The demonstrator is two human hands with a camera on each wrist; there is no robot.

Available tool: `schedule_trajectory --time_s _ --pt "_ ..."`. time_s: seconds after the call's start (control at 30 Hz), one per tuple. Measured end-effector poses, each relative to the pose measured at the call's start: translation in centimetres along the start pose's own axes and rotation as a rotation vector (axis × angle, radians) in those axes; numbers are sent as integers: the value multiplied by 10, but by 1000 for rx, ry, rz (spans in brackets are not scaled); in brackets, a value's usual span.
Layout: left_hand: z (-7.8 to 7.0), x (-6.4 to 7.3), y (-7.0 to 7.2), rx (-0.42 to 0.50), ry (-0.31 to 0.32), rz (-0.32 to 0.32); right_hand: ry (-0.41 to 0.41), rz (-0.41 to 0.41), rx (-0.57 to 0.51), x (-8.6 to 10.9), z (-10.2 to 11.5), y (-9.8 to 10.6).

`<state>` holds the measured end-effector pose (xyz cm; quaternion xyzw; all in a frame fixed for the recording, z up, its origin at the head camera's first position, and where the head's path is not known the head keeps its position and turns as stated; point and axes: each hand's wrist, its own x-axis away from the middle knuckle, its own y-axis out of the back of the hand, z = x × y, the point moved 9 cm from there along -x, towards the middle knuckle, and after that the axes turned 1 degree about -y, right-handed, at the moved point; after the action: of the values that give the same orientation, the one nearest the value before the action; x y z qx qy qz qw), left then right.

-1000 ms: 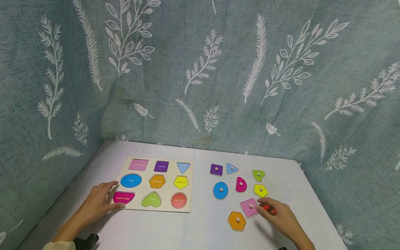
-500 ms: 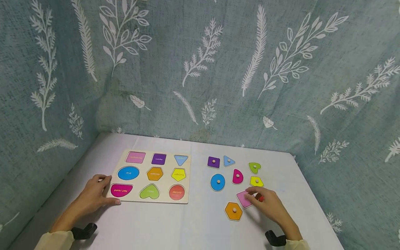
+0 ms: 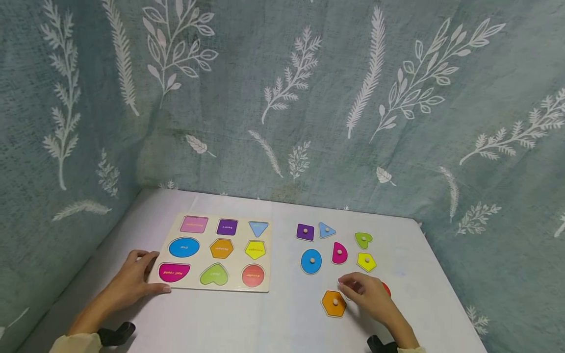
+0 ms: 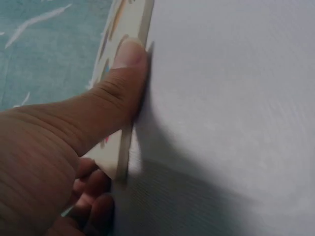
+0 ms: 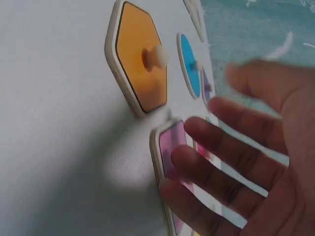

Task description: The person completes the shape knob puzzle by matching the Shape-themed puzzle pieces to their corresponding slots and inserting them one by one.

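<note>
My left hand (image 3: 130,282) holds the corner of a wooden shape puzzle board (image 3: 234,282); in the left wrist view the thumb (image 4: 110,93) lies along its edge, fingers curled by the corner. My right hand (image 3: 371,296) hovers with parted, loosely bent fingers and nothing pinched. Under it lies the pink rectangle piece (image 5: 170,140), almost wholly hidden in the head view. Just beside the fingertips is the orange hexagon piece (image 3: 333,308), with a pale knob. A red piece (image 3: 386,289) peeks out behind the hand, its shape mostly covered.
Farther back lie more knobbed pieces: purple square (image 3: 305,236), light blue triangle (image 3: 324,233), blue oval (image 3: 311,267), magenta half round (image 3: 337,258), green heart (image 3: 362,242) and yellow pentagon (image 3: 364,267). Patterned cloth (image 3: 282,98) walls the white table (image 3: 291,323).
My right hand has shifted left, from beside the pink rectangle to over it, near the orange hexagon. The left hand stays at the board's corner. The head view has tilted slightly.
</note>
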<state>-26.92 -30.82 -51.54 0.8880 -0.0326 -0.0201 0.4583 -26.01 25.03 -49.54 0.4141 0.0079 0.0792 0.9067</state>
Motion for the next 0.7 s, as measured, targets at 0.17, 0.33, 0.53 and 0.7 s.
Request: schedule_trajectory --time_s 0.17,0.33,0.53,0.7 --pt "0 -1 3 24 0 -12 -31 -60 -21 -7 -2 4" --pt "-1 -1 4 32 -7 -14 -67 -57 -12 -9 -8 5" --pt "0 2 1 36 -9 -2 -96 -98 33 -4 -22 18" --pt "2 3 4 31 3 0 -74 -131 82 0 -31 31"
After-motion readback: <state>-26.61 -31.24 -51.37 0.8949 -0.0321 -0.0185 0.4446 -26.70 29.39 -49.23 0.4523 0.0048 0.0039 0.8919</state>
